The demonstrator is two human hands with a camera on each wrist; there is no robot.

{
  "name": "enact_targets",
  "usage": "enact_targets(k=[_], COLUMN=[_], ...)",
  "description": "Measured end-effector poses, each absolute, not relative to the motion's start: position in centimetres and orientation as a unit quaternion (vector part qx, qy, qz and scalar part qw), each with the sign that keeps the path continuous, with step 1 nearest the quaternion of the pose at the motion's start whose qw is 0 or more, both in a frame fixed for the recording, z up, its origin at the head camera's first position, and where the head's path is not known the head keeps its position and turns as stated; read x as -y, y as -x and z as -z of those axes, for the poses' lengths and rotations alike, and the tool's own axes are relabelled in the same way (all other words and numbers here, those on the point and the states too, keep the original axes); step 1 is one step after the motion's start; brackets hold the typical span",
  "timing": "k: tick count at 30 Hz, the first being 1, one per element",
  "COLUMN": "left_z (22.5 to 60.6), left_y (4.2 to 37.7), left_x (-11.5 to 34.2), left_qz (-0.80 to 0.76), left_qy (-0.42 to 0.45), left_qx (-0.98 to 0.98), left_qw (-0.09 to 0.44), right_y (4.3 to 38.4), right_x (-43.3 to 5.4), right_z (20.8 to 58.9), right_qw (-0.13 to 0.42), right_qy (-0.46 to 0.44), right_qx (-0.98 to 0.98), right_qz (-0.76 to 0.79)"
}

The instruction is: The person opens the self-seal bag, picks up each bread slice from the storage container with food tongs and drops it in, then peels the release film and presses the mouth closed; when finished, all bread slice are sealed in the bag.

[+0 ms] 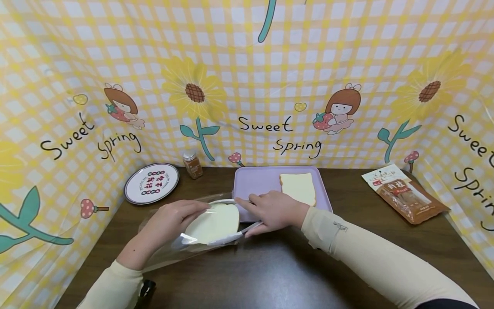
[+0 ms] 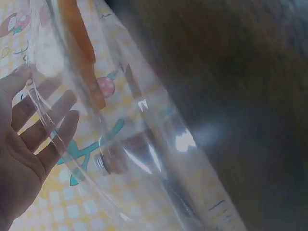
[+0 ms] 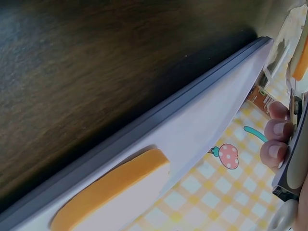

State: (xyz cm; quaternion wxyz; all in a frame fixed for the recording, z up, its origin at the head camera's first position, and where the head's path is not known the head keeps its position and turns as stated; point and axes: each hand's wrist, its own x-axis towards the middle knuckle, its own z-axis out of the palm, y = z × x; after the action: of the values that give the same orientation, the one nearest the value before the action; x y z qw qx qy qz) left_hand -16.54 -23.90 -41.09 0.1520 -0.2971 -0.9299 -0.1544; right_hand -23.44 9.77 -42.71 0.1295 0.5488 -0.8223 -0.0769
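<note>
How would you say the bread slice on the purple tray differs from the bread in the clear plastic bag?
The bread slice lies uncovered on the purple tray, while the bagged bread is inside the clear plastic bag.
The tongs have an arm along either side of the bagged bread; none flank the bread slice.
Both have a pale face and an orange-brown crust.

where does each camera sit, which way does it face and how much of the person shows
Head: on the head, facing forward and down at the table; left hand, right hand and sleeves show.
Left wrist: on that wrist, facing the clear bag; the left fingers show.
Right wrist: on that wrist, facing the tray; the right fingers show, holding tongs.
Head and right wrist share the tray and its bread slice.
</note>
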Motion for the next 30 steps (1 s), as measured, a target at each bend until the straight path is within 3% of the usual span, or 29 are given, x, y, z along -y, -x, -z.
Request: enact_targets(k=[16, 23, 30], left_z=[41.1, 41.0, 41.1], left_y=[16.4, 16.5, 16.6], left_x=[23.5, 23.6, 23.7], left_qz=[0.157, 0.159, 0.152], left_qy=[0.296, 0.291, 0.29], left_qx=[0.929, 0.933, 0.934], left_qw=[0.155, 0.141, 0.146], right_y=[23.2, 23.2, 23.2], right_x=[-8.9, -8.4, -8.2], right_z=[42.2, 41.9, 41.8], right_qw=[0.155, 0.112, 0.102], right_qy=[-0.555, -0.545, -0.539], right_qx=[0.813, 0.827, 0.833], right_qz=[0.079, 0.081, 0.076])
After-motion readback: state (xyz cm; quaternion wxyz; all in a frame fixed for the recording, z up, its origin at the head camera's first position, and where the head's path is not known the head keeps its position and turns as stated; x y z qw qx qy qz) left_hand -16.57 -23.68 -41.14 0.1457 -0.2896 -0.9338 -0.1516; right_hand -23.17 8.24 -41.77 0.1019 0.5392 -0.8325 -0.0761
